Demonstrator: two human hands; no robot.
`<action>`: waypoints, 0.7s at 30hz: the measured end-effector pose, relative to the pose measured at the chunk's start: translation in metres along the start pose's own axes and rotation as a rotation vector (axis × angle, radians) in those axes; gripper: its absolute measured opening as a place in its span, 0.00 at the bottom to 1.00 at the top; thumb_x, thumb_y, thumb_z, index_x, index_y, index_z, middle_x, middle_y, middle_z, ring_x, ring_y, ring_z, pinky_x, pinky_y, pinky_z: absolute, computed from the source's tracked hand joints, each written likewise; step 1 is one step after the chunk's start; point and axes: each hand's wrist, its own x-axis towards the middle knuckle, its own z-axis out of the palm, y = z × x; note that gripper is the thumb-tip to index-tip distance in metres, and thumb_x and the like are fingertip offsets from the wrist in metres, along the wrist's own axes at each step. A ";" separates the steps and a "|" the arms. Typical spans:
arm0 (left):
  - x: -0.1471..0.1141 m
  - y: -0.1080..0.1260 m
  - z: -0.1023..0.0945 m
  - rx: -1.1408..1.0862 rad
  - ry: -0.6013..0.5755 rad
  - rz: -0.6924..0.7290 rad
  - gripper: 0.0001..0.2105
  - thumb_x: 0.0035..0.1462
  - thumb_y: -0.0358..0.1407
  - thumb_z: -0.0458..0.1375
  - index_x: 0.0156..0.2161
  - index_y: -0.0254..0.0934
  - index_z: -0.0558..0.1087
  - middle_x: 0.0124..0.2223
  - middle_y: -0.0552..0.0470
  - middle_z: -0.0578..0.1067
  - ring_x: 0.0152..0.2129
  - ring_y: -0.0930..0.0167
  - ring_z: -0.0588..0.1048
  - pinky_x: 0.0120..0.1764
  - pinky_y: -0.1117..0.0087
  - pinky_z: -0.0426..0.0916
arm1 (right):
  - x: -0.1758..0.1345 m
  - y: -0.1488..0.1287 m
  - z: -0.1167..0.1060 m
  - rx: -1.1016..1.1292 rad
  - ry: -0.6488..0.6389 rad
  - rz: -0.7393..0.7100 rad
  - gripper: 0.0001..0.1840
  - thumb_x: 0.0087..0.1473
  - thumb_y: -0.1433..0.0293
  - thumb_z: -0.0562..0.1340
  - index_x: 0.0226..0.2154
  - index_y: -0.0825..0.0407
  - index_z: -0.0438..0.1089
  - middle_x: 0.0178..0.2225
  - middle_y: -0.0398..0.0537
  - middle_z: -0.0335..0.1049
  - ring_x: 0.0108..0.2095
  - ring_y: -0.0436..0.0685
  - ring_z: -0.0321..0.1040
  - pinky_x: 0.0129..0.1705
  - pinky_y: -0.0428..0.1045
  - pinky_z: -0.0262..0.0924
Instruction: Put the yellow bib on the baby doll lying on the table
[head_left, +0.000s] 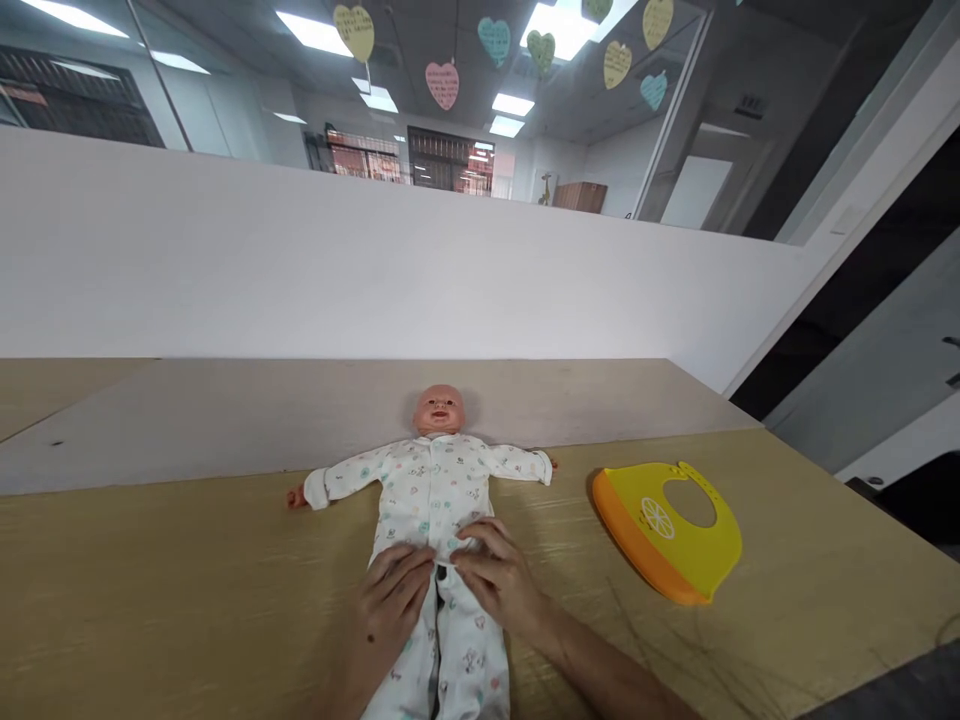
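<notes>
A baby doll (439, 410) lies on its back with its arms spread and its head toward the wall. It wears a white baby romper (435, 482) with small coloured prints. Below the waist a dark gap shows along the middle of the romper. My left hand (396, 605) has its bent fingers closed on the fabric at one side of the gap's top. Opposite it, my right hand (499, 575) pinches the fabric with thumb and fingers near the same spot. The fingertips partly hide the edges between them.
A yellow silicone bib (686, 530) with an orange pocket lies on the wooden table (202, 590) to the right. Behind the table stands a white wall (375, 270); above it is glass with heart-shaped notes (442, 86). The table's right edge slopes toward the lower right.
</notes>
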 end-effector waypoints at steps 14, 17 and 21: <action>0.003 0.004 0.000 0.001 0.042 -0.025 0.10 0.61 0.23 0.54 0.41 0.39 0.74 0.41 0.53 0.81 0.40 0.72 0.77 0.44 0.70 0.75 | -0.005 0.002 0.001 -0.020 0.015 -0.026 0.13 0.60 0.77 0.60 0.43 0.48 0.74 0.45 0.50 0.70 0.48 0.55 0.66 0.48 0.52 0.69; 0.005 0.009 -0.002 0.006 0.030 -0.038 0.11 0.60 0.23 0.54 0.41 0.39 0.75 0.40 0.53 0.81 0.40 0.71 0.77 0.43 0.69 0.76 | -0.007 0.000 0.000 -0.006 0.009 -0.028 0.15 0.60 0.78 0.59 0.45 0.47 0.73 0.46 0.51 0.70 0.49 0.55 0.67 0.49 0.52 0.69; 0.006 0.015 -0.005 -0.048 0.038 -0.096 0.17 0.56 0.22 0.51 0.45 0.39 0.75 0.42 0.48 0.81 0.41 0.67 0.78 0.46 0.62 0.76 | -0.009 0.000 -0.004 0.006 0.001 -0.016 0.18 0.59 0.77 0.59 0.49 0.45 0.71 0.49 0.53 0.69 0.50 0.59 0.68 0.50 0.55 0.68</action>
